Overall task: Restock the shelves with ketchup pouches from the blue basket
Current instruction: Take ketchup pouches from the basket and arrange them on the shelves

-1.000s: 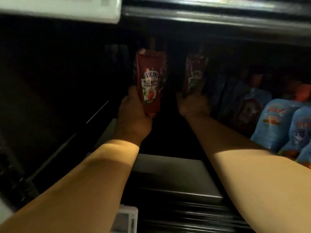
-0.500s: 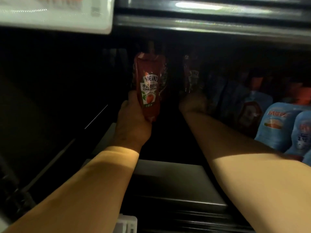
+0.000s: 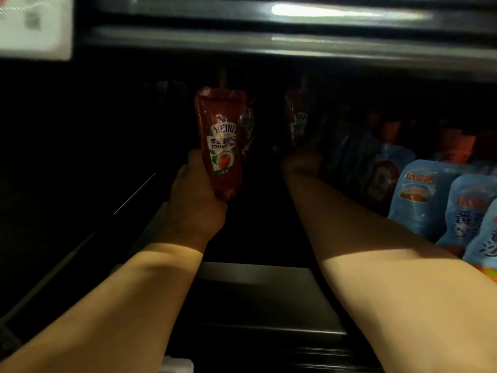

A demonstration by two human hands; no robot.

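Since a second ago, right hand (image 3: 301, 162) reaches deeper into the dark shelf bay and the second ketchup pouch (image 3: 298, 122) goes with it, now dim and far back. Left hand (image 3: 199, 200) barely shifts; its pouch stays up and label-forward.

Grip state: left hand is wrapped round the lower third of the front ketchup pouch (image 3: 222, 138), thumb on the near edge, pouch upright, spout end well above the grip. Right hand: too dark to see finger pose, so I cannot tell if it holds the rear pouch or just steadies it. That pouch sits just above and beyond the knuckles.

Blue basket is not in view.

Risks, my read:
- Front pouch is held low, most of its mass above the grip. Soft body, so it may fold or tip on release and fall flat.
- Another pouch shows faintly just behind and to the right of the held one; pushing in blind could knock it over.
- Right forearm passes close beside the blue sauce pouches (image 3: 419, 195) on its outer side. Pulling back with a sideways drift could drag that row forward off the shelf edge (image 3: 269, 281) below the wrists.
- Low light means placement goes by feel; rear row alignment is unverifiable.
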